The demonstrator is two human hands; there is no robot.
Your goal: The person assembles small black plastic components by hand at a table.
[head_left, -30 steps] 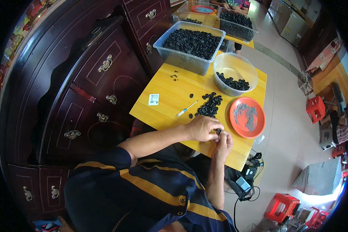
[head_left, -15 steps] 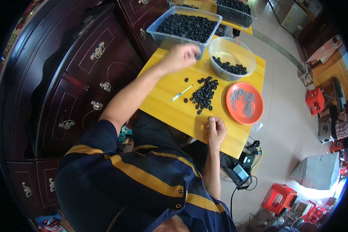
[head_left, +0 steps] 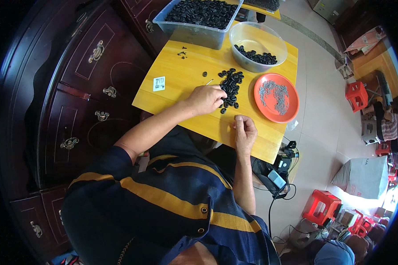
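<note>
My left hand (head_left: 205, 100) is at the left side of a loose pile of small black oval, ring-like pieces (head_left: 231, 82). Its fingers are curled together at the edge of the pile; whatever is between them is hidden. Under that hand lies a thin tool, and only its tip (head_left: 209, 81) shows. My right hand (head_left: 245, 129) is closed near the front edge of the yellow table, thumb pressed on the fingers, and what it holds cannot be made out. To its right, an orange plate (head_left: 295, 108) carries many small grey, pin-like bits (head_left: 276, 94).
A clear round tub (head_left: 269, 33) with black pieces stands behind the pile. At the back left is a large clear bin (head_left: 194, 35) full of them. A white label (head_left: 159, 84) and dark scraps (head_left: 182, 54) lie at left. Dark wooden drawers (head_left: 82, 88) border the table's left.
My left hand has come back from beside the large bin to the pile. My right hand has kept its closed shape. The whole view has shifted, so the table appears higher.
</note>
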